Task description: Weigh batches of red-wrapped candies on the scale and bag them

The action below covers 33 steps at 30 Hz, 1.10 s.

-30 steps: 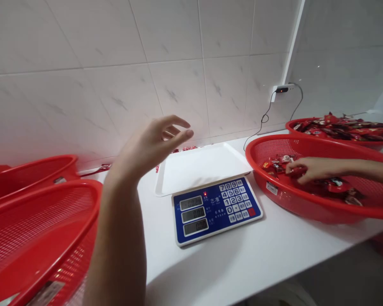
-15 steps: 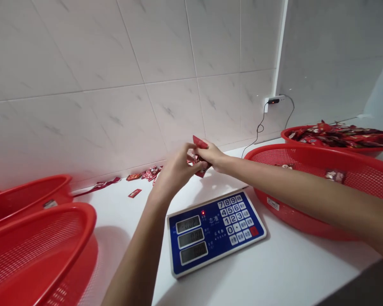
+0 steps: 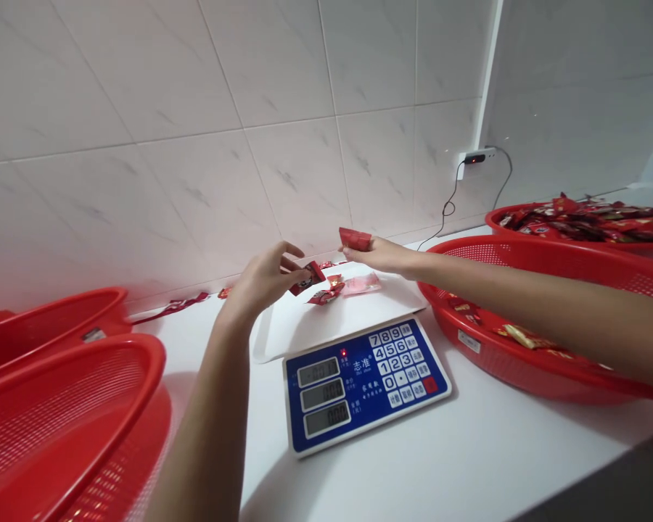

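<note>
My left hand (image 3: 266, 279) is closed on a small dark-red packet (image 3: 308, 278), pinched between thumb and fingers above the left part of the white weighing pan (image 3: 288, 326). In my right hand (image 3: 384, 255) is a red packet (image 3: 355, 239), held upright near the pan's far edge. Between the hands, a red wrapped packet (image 3: 326, 292) and a pale pink clear packet (image 3: 361, 284) lie on the pan. The digital scale's blue panel (image 3: 367, 388) faces me in front of the pan, with a red light lit.
Red perforated baskets (image 3: 146, 355) stand at the left. On the right, a large red basket (image 3: 440, 304) holds several packets, partly under my right forearm. Behind it is a heaped red basket (image 3: 582, 221). A cable (image 3: 447, 209) hangs from a wall socket (image 3: 476, 158).
My hands have moved apart, left hand leftward and right hand slightly rightward, each with a packet. The packets on the pan now show. More of the right basket's packets are visible.
</note>
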Each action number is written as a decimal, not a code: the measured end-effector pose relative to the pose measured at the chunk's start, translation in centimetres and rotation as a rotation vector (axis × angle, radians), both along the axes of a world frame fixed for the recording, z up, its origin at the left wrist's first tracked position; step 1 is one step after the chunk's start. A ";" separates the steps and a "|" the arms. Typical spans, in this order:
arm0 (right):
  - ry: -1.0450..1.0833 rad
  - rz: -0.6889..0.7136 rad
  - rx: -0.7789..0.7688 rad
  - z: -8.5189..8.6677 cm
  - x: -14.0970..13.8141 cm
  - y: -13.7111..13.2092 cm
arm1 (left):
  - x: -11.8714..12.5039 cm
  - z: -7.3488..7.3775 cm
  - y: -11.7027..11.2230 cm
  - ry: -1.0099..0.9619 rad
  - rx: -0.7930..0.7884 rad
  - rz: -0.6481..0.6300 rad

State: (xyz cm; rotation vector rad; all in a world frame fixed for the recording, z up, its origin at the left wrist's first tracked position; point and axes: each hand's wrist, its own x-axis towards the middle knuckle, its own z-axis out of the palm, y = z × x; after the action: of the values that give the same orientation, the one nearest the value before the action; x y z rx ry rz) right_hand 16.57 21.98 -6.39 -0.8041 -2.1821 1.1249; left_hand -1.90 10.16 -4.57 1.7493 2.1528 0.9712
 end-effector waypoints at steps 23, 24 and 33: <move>-0.183 -0.181 0.520 0.9 7.9 -0.8 | 1.6 3.0 -3.4 0.020 0.262 0.085; -0.264 -0.223 0.476 0.5 9.8 -0.3 | 1.9 3.2 -3.7 0.015 0.258 0.092; -1.091 -0.168 -0.087 -4.9 18.9 2.3 | 2.9 3.6 -4.8 0.070 0.236 0.132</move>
State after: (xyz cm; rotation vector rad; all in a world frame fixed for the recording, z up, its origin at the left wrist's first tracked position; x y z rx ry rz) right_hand 35.44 24.26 -11.25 -1.9288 -2.7906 0.7482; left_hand 0.97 5.34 -0.93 1.7837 2.3038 1.2617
